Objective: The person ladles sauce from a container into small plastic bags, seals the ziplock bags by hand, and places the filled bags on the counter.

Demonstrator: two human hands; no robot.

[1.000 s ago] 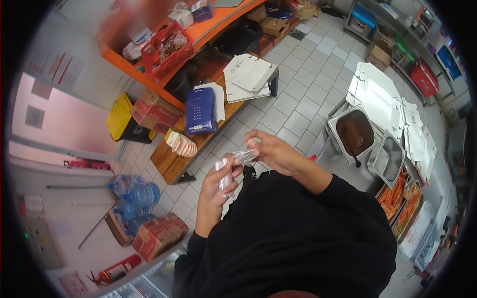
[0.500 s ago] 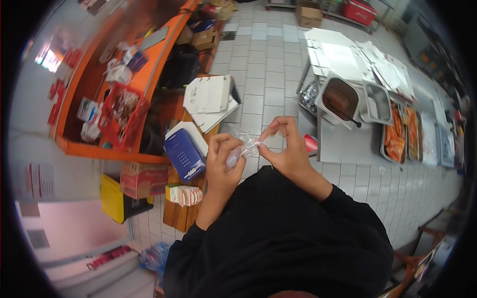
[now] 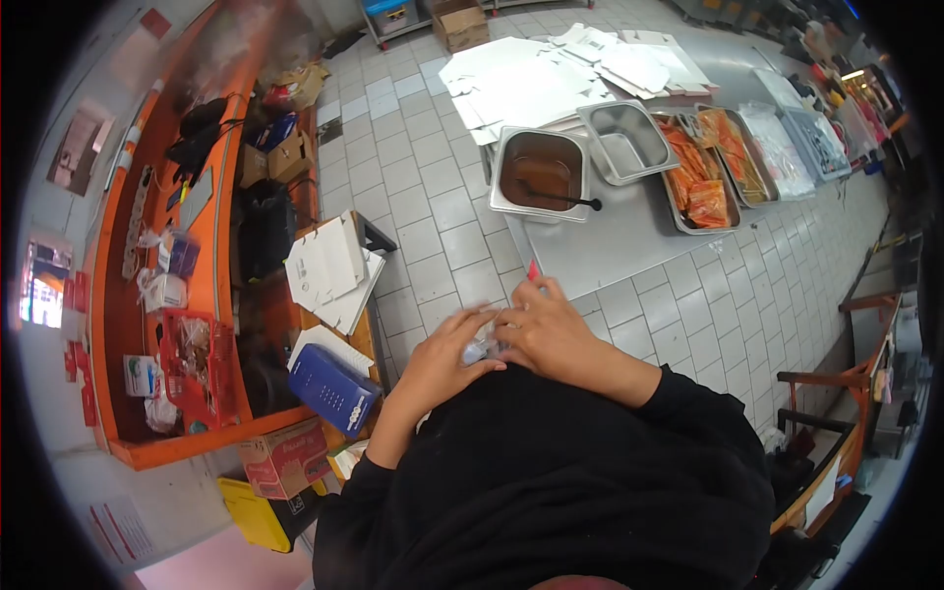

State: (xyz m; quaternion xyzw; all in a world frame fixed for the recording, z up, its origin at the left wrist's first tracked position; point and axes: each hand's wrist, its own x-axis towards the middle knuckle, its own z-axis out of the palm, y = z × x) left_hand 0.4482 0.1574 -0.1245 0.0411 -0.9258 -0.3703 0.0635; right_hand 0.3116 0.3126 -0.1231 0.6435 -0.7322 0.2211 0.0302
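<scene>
Close to the black-clothed torso, my left hand (image 3: 447,359) and my right hand (image 3: 544,332) meet around a small clear plastic bag (image 3: 479,349). The fingers of my left hand curl over the bag's left side. My right hand pinches it from the right, with its fingers bent. Most of the bag is hidden by the fingers, and its contents cannot be made out. Beyond my hands, a steel container of brown liquid (image 3: 536,167) with a black-handled utensil stands on a metal table.
An empty steel container (image 3: 629,143), trays of orange packets (image 3: 696,177) and white flat cardboard (image 3: 521,84) lie on the metal table (image 3: 590,246). At left are a blue box (image 3: 332,386), a bench with cardboard (image 3: 329,270) and an orange counter (image 3: 211,226) with a red basket (image 3: 192,369).
The view has swung right toward the metal table. My hands have come closer together and nearer the torso, and the plastic bag is now more covered by the fingers.
</scene>
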